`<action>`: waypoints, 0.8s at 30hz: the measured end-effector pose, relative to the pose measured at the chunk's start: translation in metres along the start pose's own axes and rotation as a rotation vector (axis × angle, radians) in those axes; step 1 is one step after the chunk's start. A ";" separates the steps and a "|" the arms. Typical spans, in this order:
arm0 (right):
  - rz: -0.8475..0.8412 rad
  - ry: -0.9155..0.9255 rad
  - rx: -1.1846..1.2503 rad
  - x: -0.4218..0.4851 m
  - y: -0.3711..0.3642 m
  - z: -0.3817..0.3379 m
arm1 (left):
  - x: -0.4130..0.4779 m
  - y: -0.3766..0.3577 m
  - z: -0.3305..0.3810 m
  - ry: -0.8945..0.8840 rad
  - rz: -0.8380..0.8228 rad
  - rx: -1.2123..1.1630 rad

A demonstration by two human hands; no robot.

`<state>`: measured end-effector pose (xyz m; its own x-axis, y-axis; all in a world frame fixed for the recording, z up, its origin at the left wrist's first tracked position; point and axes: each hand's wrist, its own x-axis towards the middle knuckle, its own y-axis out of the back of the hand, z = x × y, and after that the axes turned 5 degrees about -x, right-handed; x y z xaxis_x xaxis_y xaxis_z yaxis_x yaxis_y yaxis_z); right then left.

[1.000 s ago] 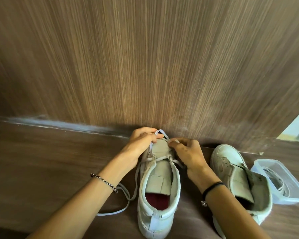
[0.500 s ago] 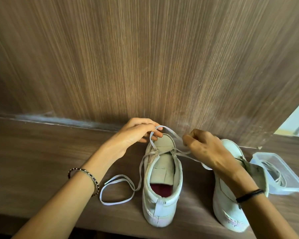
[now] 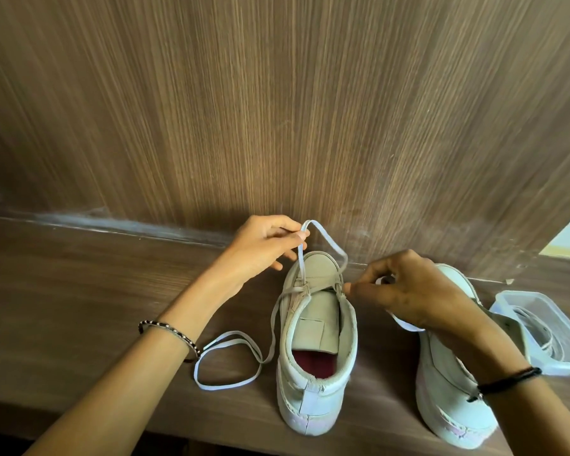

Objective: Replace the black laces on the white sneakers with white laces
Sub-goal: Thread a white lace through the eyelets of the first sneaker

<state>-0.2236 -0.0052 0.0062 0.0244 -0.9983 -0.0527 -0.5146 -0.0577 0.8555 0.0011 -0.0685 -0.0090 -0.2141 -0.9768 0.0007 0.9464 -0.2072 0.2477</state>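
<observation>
A white sneaker [image 3: 316, 353] stands heel toward me on the wooden shelf, tongue folded open, red insole showing. A white lace [image 3: 326, 240] runs through its lowest eyelets. My left hand [image 3: 264, 245] pinches the lace above the toe, lifting a loop of it. My right hand [image 3: 405, 287] has its fingers curled at the right eyelet and pinches the lace there. The lace's loose tail [image 3: 231, 360] curls on the shelf to the left of the shoe. A second white sneaker [image 3: 448, 380] stands to the right, partly behind my right wrist, with no lace visible.
A clear plastic container [image 3: 550, 330] with a lace coiled inside sits at the far right. A wood-grain wall [image 3: 277, 110] rises directly behind the shoes. The shelf's front edge [image 3: 119, 419] runs just below the sneaker heels.
My left hand has lifted the lace loop higher above the toe. My right hand has come back from the right to the shoe's right eyelet. The view has shifted slightly.
</observation>
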 end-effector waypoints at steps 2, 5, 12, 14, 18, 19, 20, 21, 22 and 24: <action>0.033 0.008 0.051 -0.002 0.000 -0.005 | -0.001 -0.002 -0.001 -0.001 -0.012 0.003; 0.079 -0.014 0.275 -0.001 -0.002 -0.004 | -0.001 -0.004 -0.003 -0.006 -0.023 0.013; 0.187 -0.051 1.010 0.002 0.011 -0.010 | 0.002 -0.002 -0.012 0.031 -0.073 -0.047; 0.173 -0.063 1.229 0.002 0.013 -0.011 | 0.003 -0.002 -0.013 0.060 -0.093 -0.091; 0.175 -0.097 0.960 0.000 0.006 -0.011 | 0.006 -0.005 -0.011 0.094 -0.120 -0.161; 0.173 -0.090 0.836 0.000 0.003 -0.009 | 0.006 -0.007 -0.010 0.108 -0.119 -0.178; 0.157 -0.080 0.718 0.001 0.001 -0.007 | 0.006 -0.008 -0.010 0.120 -0.118 -0.190; 0.128 -0.072 0.605 0.001 -0.001 -0.005 | 0.006 -0.009 -0.009 0.129 -0.118 -0.194; 0.093 -0.074 0.505 0.001 -0.004 -0.002 | 0.006 -0.010 -0.008 0.135 -0.116 -0.192; 0.027 -0.090 0.326 0.003 -0.011 0.003 | 0.006 -0.011 -0.006 0.141 -0.117 -0.185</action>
<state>-0.2202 -0.0074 -0.0046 -0.0608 -0.9941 -0.0902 -0.7614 -0.0122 0.6481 -0.0086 -0.0729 -0.0178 -0.3008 -0.9409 -0.1558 0.9482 -0.3126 0.0571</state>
